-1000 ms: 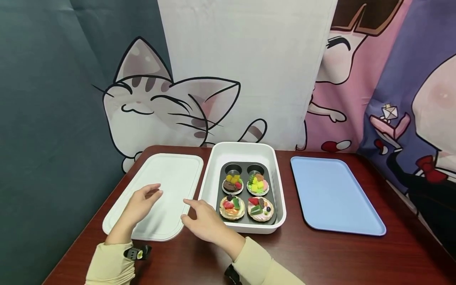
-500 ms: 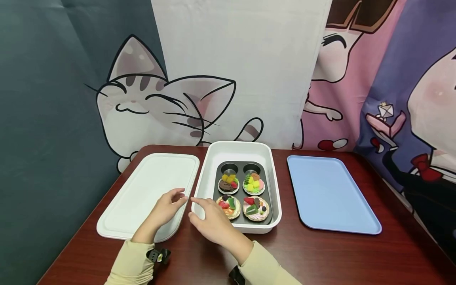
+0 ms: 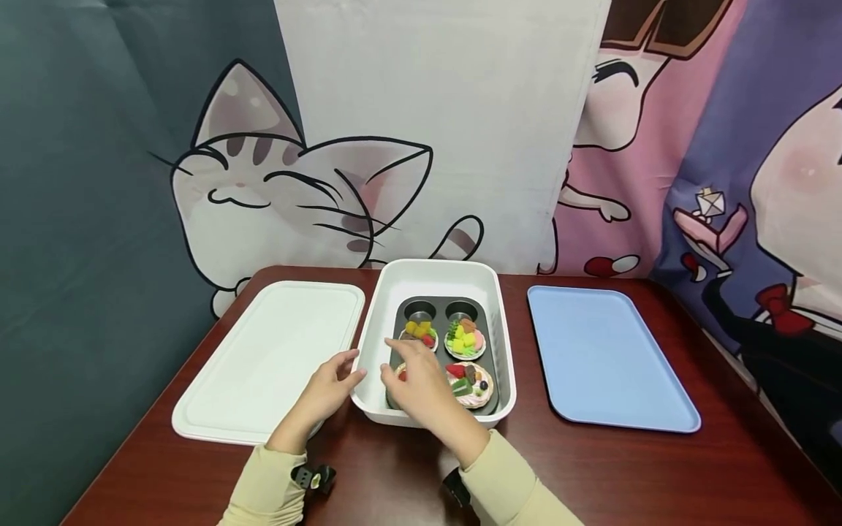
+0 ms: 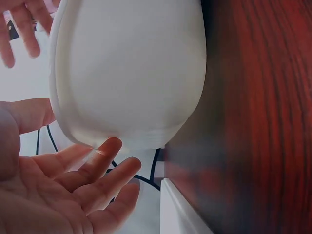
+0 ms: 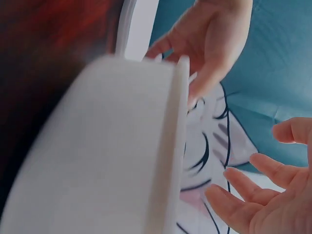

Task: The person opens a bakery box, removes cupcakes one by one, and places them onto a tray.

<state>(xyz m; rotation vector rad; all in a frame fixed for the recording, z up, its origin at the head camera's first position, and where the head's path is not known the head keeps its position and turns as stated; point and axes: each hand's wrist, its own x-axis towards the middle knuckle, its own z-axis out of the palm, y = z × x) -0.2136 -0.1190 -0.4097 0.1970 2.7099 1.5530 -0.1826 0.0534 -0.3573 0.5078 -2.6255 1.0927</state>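
My left hand (image 3: 329, 383) is at the left rim of a deep white plastic bin (image 3: 442, 279), fingers loosely bent. In the left wrist view its fingertips lie close to the bin wall (image 4: 131, 63); whether they touch is unclear. Over the bin's front left part hovers my right hand (image 3: 424, 387), thumb and fingers spread, holding nothing. Inside the bin lies a dark muffin pan (image 3: 439, 308) with fruit-topped tarts. A cream tart (image 3: 475, 387) and a green-and-yellow one (image 3: 465, 340) sit on the right. My right hand covers most of the front left tart.
A white tray (image 3: 283, 336) lies left of the bin, and a light blue tray (image 3: 612, 358) lies to the right. All stand on a dark red-brown wooden table (image 3: 559, 467). A cartoon-printed cloth (image 3: 500, 109) hangs behind.
My left hand has moved right from above the white tray to the bin's left rim. My right hand has moved right and forward, from beside the rim to over the muffin pan.
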